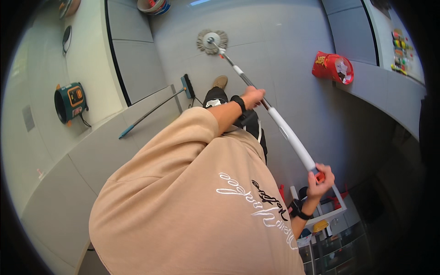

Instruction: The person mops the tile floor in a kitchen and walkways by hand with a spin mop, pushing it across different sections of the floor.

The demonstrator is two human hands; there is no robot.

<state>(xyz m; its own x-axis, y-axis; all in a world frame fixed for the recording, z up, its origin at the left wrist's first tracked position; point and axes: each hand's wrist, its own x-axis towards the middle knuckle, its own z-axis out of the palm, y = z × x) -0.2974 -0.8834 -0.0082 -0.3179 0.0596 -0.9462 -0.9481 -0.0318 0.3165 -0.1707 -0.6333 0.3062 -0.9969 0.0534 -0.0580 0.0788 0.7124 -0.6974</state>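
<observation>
A spin mop runs slantwise across the view, its round head of grey strands (212, 41) flat on the floor. My left hand (253, 97) is closed around the metal part of the mop pole (246, 80), about midway along. Higher up, at the top end of the thick white handle (292, 137), my right hand (320, 181) grips around an orange-red part. Both wrists wear black bands. One brown shoe (220, 82) shows on the floor below the mop head.
A blue push broom (187, 86) leans at the left cabinets. On the left counter stands a green blower (71, 102). A bucket (154, 6) is at the far left. At right is an open red bag (332, 67) holding litter; a white rack (326, 216) stands near my right arm.
</observation>
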